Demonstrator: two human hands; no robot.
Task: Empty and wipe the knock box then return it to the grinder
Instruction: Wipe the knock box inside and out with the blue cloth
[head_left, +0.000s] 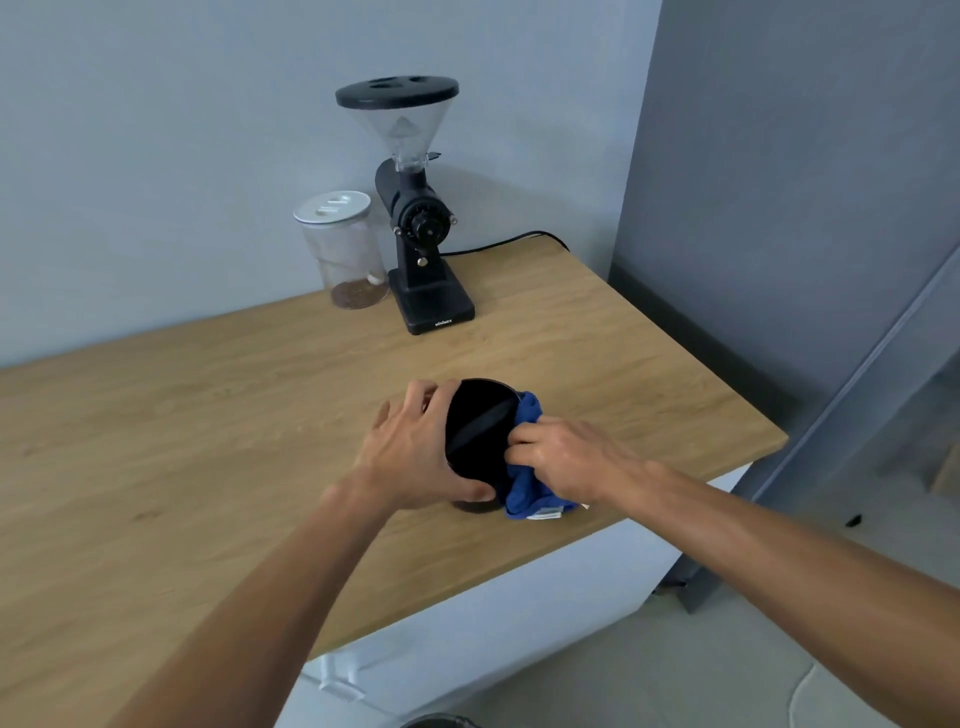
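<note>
Head view: cloth (524, 415) against knock box (475, 426).

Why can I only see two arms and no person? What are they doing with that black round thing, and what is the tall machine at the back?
The camera sits on the person's head and looks down, so you see only their arms, as if through their eyes. There is just this one picture.

The black round thing is a knock box, a tub for used coffee. The left hand holds it steady on the wooden table. The right hand presses a blue cloth against its rim to wipe it.

The tall machine is a coffee grinder with a clear funnel on top. Beside it stands a glass jar with a white lid and a little brown stuff at the bottom.
</note>
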